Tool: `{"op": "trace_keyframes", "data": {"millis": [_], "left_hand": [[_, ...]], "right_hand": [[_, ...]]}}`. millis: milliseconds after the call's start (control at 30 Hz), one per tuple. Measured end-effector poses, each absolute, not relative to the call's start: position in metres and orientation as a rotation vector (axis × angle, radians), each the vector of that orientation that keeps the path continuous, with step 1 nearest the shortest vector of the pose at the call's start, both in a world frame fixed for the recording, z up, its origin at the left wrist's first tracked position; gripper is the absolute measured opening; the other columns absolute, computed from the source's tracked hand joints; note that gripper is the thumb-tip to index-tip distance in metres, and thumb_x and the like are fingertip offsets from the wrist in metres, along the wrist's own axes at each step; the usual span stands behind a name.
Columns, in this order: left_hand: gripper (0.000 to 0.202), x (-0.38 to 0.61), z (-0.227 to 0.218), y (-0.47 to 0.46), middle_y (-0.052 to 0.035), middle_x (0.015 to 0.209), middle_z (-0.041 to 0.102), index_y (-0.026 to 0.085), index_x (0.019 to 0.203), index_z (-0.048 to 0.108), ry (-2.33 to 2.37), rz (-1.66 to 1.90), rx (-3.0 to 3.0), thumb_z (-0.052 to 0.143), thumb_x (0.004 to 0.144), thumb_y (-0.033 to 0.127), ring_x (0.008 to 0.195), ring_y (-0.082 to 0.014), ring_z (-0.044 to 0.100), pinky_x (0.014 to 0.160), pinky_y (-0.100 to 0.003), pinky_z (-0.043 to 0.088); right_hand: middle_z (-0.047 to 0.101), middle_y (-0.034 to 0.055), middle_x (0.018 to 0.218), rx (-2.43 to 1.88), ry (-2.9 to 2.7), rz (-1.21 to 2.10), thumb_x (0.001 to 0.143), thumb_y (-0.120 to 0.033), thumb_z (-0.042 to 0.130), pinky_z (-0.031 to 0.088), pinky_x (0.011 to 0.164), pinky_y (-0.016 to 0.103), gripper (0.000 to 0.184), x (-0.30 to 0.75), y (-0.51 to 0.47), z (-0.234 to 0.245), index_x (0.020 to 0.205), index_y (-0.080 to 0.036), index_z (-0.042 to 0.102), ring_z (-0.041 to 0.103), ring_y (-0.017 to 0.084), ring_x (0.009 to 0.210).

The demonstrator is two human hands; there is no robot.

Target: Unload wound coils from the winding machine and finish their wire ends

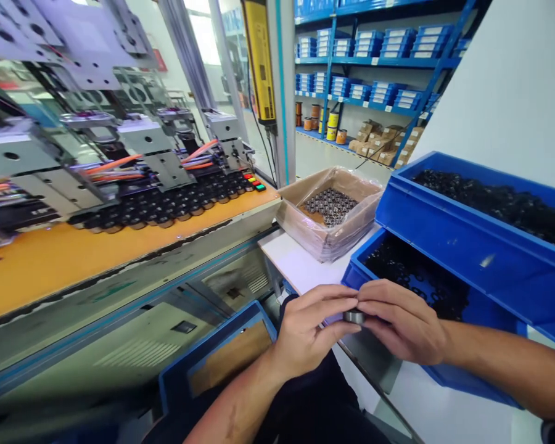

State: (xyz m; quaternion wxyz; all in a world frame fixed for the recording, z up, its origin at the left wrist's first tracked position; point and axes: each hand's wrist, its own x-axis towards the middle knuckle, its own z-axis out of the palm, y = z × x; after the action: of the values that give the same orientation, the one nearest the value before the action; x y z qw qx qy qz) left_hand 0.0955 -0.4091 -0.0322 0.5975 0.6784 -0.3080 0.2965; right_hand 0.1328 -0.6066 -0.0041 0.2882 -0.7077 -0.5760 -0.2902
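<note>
Between the fingertips of both hands is a small round metal part (354, 317), its shiny grey side facing me and its top mostly covered by fingers. My left hand (311, 325) pinches it from the left, thumb below and fingers above. From the right, my right hand (403, 320) closes on the same part. Just behind the right hand stands a blue bin (351, 271) with black ring-shaped pieces in it. Farther off, a cardboard box (300, 231) lined with clear plastic holds many small metal parts.
A second blue bin (444, 213) of black pieces sits above the first. On the left, a machine with an orange work surface (203, 225) carries rows of black round parts (161, 206). A blue crate (171, 376) stands low beside my left arm. Blue shelving (374, 61) rises behind.
</note>
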Motion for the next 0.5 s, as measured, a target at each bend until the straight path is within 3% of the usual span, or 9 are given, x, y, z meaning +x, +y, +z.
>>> {"op": "trace_keyframes", "data": {"millis": [167, 267, 333, 367, 433, 467, 500], "left_hand": [[0.027, 0.090, -0.029, -0.395, -0.0086, 0.100, 0.081, 0.021, 0.109, 0.076, -0.669, 0.764, 1.713, 0.076, 0.082, 0.017, 0.089, -0.0217, 0.079, 0.081, -0.029, 0.064], [0.027, 0.086, -0.026, -0.384, -0.0075, 0.096, 0.081, 0.021, 0.108, 0.076, -0.653, 0.794, 1.752, 0.076, 0.082, 0.015, 0.084, -0.0218, 0.079, 0.078, -0.029, 0.065], [0.025, 0.083, -0.025, -0.381, -0.0074, 0.096, 0.081, 0.021, 0.106, 0.076, -0.635, 0.820, 1.749, 0.076, 0.082, 0.016, 0.083, -0.0218, 0.079, 0.077, -0.030, 0.065], [0.023, 0.083, -0.025, -0.381, -0.0074, 0.095, 0.081, 0.021, 0.105, 0.076, -0.622, 0.826, 1.734, 0.076, 0.083, 0.017, 0.082, -0.0214, 0.079, 0.076, -0.029, 0.065], [0.019, 0.081, -0.025, -0.383, -0.0074, 0.093, 0.082, 0.019, 0.103, 0.075, -0.593, 0.822, 1.695, 0.074, 0.084, 0.018, 0.083, -0.0200, 0.079, 0.078, -0.028, 0.065], [0.017, 0.081, -0.025, -0.385, -0.0078, 0.094, 0.082, 0.018, 0.102, 0.075, -0.575, 0.812, 1.673, 0.073, 0.085, 0.018, 0.085, -0.0196, 0.079, 0.080, -0.027, 0.064], [0.017, 0.080, -0.025, -0.386, -0.0084, 0.097, 0.081, 0.017, 0.102, 0.074, -0.556, 0.797, 1.652, 0.072, 0.086, 0.018, 0.088, -0.0193, 0.079, 0.082, -0.027, 0.064]], "right_hand": [[0.071, 0.0158, 0.111, -2.062, -1.640, -0.867, 0.088, -0.029, 0.073, 0.064, 0.086, 0.040, 0.047, 0.146, -0.620, 0.005, 0.131, -0.014, 0.060, 0.070, 0.026, 0.102], [0.073, 0.0154, 0.111, -2.228, -1.611, -1.010, 0.090, -0.034, 0.072, 0.062, 0.087, 0.036, 0.044, 0.177, -0.657, 0.043, 0.130, -0.018, 0.064, 0.070, 0.024, 0.102], [0.073, 0.0183, 0.111, -2.480, -1.363, -1.148, 0.094, -0.049, 0.062, 0.057, 0.088, 0.038, 0.045, 0.213, -0.695, 0.076, 0.120, -0.014, 0.072, 0.070, 0.025, 0.105], [0.074, 0.0191, 0.109, -2.609, -1.149, -1.179, 0.094, -0.060, 0.053, 0.054, 0.082, 0.038, 0.057, 0.234, -0.715, 0.091, 0.112, -0.010, 0.075, 0.072, 0.024, 0.102], [0.076, 0.0158, 0.079, -2.842, -0.839, -0.964, 0.079, -0.081, 0.041, 0.045, 0.058, 0.034, 0.084, 0.272, -0.751, 0.114, 0.081, -0.007, 0.080, 0.071, 0.013, 0.065], [0.071, 0.0131, 0.061, -2.909, -0.689, -0.782, 0.073, -0.084, 0.041, 0.039, 0.052, 0.034, 0.086, 0.287, -0.764, 0.120, 0.062, -0.006, 0.077, 0.063, 0.008, 0.047], [0.069, 0.0125, 0.058, -2.878, -0.607, -0.706, 0.076, -0.080, 0.043, 0.038, 0.051, 0.034, 0.083, 0.298, -0.773, 0.123, 0.056, -0.006, 0.075, 0.060, 0.006, 0.042]]}}
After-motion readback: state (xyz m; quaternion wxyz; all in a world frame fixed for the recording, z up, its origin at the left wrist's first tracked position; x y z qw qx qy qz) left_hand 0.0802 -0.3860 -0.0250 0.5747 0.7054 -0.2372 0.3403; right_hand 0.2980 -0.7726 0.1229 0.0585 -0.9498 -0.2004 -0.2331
